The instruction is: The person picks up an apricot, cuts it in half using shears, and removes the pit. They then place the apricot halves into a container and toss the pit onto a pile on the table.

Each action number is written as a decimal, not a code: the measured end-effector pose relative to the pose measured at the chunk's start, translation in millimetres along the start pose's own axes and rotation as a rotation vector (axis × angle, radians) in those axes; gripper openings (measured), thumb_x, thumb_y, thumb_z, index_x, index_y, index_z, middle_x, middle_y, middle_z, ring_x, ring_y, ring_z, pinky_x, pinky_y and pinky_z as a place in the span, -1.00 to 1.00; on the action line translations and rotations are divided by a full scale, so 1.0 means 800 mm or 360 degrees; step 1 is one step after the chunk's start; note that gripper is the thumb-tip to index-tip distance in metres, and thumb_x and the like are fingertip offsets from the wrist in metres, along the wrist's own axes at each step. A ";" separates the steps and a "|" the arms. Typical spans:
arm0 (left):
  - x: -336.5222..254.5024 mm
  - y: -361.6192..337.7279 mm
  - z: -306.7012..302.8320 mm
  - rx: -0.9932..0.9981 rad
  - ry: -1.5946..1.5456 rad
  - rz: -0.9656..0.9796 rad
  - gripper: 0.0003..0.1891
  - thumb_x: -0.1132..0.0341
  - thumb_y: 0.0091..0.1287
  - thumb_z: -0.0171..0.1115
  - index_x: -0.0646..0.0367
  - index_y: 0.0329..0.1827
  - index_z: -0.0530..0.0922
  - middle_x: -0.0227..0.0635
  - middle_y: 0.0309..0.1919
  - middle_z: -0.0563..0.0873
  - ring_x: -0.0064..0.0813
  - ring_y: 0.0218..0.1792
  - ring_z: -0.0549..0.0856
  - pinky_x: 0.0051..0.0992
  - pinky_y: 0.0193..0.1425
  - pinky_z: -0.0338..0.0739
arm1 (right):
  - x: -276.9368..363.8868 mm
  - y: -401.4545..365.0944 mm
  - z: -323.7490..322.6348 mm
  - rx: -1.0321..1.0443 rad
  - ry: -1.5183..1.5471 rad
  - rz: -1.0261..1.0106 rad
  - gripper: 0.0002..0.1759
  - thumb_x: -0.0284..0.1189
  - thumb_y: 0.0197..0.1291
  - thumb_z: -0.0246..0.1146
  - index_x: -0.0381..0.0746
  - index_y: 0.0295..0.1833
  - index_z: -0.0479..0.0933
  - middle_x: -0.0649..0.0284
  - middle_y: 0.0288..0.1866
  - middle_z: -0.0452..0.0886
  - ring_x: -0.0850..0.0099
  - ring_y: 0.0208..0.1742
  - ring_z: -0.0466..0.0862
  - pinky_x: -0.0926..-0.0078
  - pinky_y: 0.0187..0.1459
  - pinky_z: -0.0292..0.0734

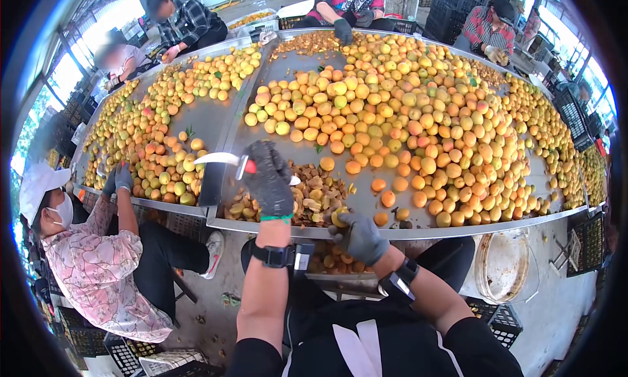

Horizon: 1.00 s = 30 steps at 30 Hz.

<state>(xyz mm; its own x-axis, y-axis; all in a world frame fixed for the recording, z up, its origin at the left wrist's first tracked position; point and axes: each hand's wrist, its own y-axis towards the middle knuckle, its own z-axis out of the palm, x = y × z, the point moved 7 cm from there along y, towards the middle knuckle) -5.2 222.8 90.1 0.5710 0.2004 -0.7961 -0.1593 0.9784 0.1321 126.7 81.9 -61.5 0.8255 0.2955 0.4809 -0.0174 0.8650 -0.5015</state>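
My left hand [268, 184], in a dark, dirty glove with a green cuff, is closed around a knife. The knife's curved blade [219, 158] points left, with a red part by my fingers. Below and to the right, at the table's near edge, my gloved right hand [363, 238] grips an apricot [339, 217] between thumb and fingers. Between and around both hands lies a heap of brownish, split apricot pieces [318, 192]. A few loose whole apricots [388, 198] rest just right of my right hand.
A large pile of apricots [451, 125] covers the metal table [265, 210], which has raised edges and a divider [245, 99]. A masked co-worker [98, 246] sits at left; several others sit across. A white bucket [502, 266] and black crates [500, 321] stand at lower right.
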 end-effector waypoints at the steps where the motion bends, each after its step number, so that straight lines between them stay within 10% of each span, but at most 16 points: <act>1: -0.004 0.000 -0.010 -0.0062 -0.0037 -0.0048 -0.77 0.12 0.37 0.22 0.07 -0.31 0.51 -0.59 -0.65 0.41 -0.77 -0.69 0.33 -0.70 -0.70 0.12 | -0.003 -0.006 -0.004 0.0116 -0.0162 0.0024 -0.75 -0.42 0.37 0.02 -0.23 0.11 0.38 0.15 -0.06 0.57 0.46 -0.28 0.57 0.60 -0.37 0.53; 9: 0.039 -0.053 -0.083 -0.0138 0.0116 -0.0354 -0.76 0.22 0.38 0.19 -0.01 -0.44 0.38 -0.56 -0.70 0.35 -0.77 -0.76 0.26 -0.70 -0.79 0.05 | -0.070 -0.065 -0.108 -0.0048 -0.0754 0.0340 -0.73 -0.40 0.33 0.12 -0.19 0.10 0.46 0.12 0.01 0.57 0.43 -0.21 0.61 0.48 -0.16 0.62; 14: 0.074 -0.126 -0.110 0.0044 0.0180 -0.0680 -0.83 0.27 0.37 0.19 0.02 -0.35 0.40 -0.54 -0.63 0.43 -0.73 -0.74 0.31 -0.69 -0.80 0.11 | -0.057 -0.074 -0.163 0.0425 -0.3106 -0.0631 -0.68 -0.29 0.36 0.12 -0.21 0.14 0.47 0.23 -0.18 0.63 0.45 -0.13 0.63 0.52 -0.21 0.57; 15: 0.080 -0.141 -0.115 0.0077 0.0276 -0.0820 -0.85 0.28 0.38 0.17 0.04 -0.34 0.42 -0.53 -0.62 0.45 -0.72 -0.74 0.33 -0.67 -0.79 0.12 | -0.043 -0.081 -0.154 0.0406 -0.3103 -0.0635 -0.68 -0.29 0.36 0.12 -0.21 0.14 0.47 0.23 -0.18 0.63 0.45 -0.13 0.63 0.52 -0.21 0.57; 17: 0.090 -0.161 -0.126 0.0119 0.0369 -0.0952 -0.86 0.29 0.38 0.16 0.06 -0.34 0.44 -0.52 -0.61 0.46 -0.71 -0.73 0.35 -0.66 -0.77 0.14 | 0.006 -0.106 -0.107 0.0460 -0.0793 0.0263 -0.63 -0.25 0.36 0.14 -0.21 0.17 0.47 0.27 -0.15 0.63 0.45 -0.13 0.63 0.52 -0.16 0.57; 23: 0.118 -0.186 -0.158 0.0499 0.0960 -0.0788 -0.86 0.31 0.38 0.16 0.11 -0.35 0.53 -0.54 -0.65 0.48 -0.67 -0.69 0.44 -0.63 -0.68 0.25 | 0.270 -0.086 -0.085 -0.1008 -0.2736 -0.1220 -0.66 -0.36 0.20 0.23 -0.07 0.11 0.54 0.23 -0.06 0.63 0.21 -0.08 0.65 0.34 -0.08 0.57; 26: 0.113 -0.215 -0.131 0.0345 0.0693 -0.1359 -0.87 0.32 0.38 0.16 0.10 -0.35 0.53 -0.54 -0.64 0.48 -0.66 -0.69 0.45 -0.63 -0.67 0.26 | 0.308 -0.053 -0.108 -0.1334 -0.3313 -0.1228 -0.61 -0.37 0.13 0.25 -0.06 0.12 0.51 0.15 0.07 0.53 0.06 0.04 0.56 0.25 0.00 0.54; 30: 0.098 -0.224 -0.115 0.0406 0.0845 -0.1316 -0.83 0.30 0.36 0.17 0.09 -0.42 0.52 -0.53 -0.71 0.43 -0.66 -0.78 0.38 -0.62 -0.73 0.19 | 0.304 -0.023 -0.143 -0.1462 -0.3667 -0.0737 -0.57 -0.35 0.11 0.28 -0.06 0.14 0.48 0.11 0.14 0.44 0.08 0.09 0.51 0.25 0.00 0.53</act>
<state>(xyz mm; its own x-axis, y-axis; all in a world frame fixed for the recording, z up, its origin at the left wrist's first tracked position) -6.0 58.6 -50.8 -0.0175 -0.5325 -0.8463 0.3358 0.7941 -0.5066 392.3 92.0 -17.4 -0.8497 0.5242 -0.0574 0.5213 0.8514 0.0582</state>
